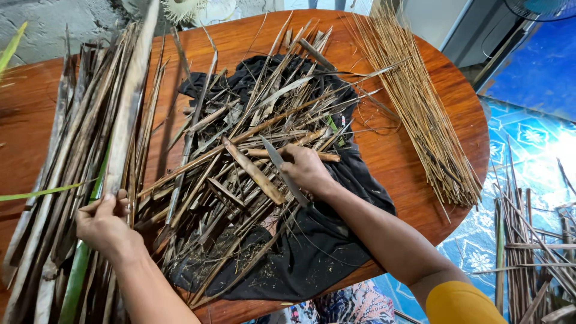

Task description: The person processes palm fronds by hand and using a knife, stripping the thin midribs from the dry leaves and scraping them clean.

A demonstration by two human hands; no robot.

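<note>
Knife (pixel 282 171) in the right hand (pixel 306 169): the fingers are wrapped tight round its handle, and the narrow grey blade runs up and to the left out of the fist, its tip over the heap of dry brown leaf strips (pixel 252 150). That heap lies directly under and all around this grip, spread on a black cloth (pixel 336 240) whose bare part shows below the wrist. The left hand (pixel 105 222) is closed on a long dry palm leaf (pixel 129 102), thumb and fingers pinching its lower end; the leaf rises straight up and away from that grip. More long leaves lie in a bundle (pixel 66 168) just to the left of the held one, some of them green. Well to the right of the knife hand, a sheaf of thin straw-coloured leaf ribs (pixel 420 114) rests on the round wooden table (pixel 456 96). Beyond the table's right edge, further dry stalks (pixel 534 240) lie on a blue patterned floor.
</note>
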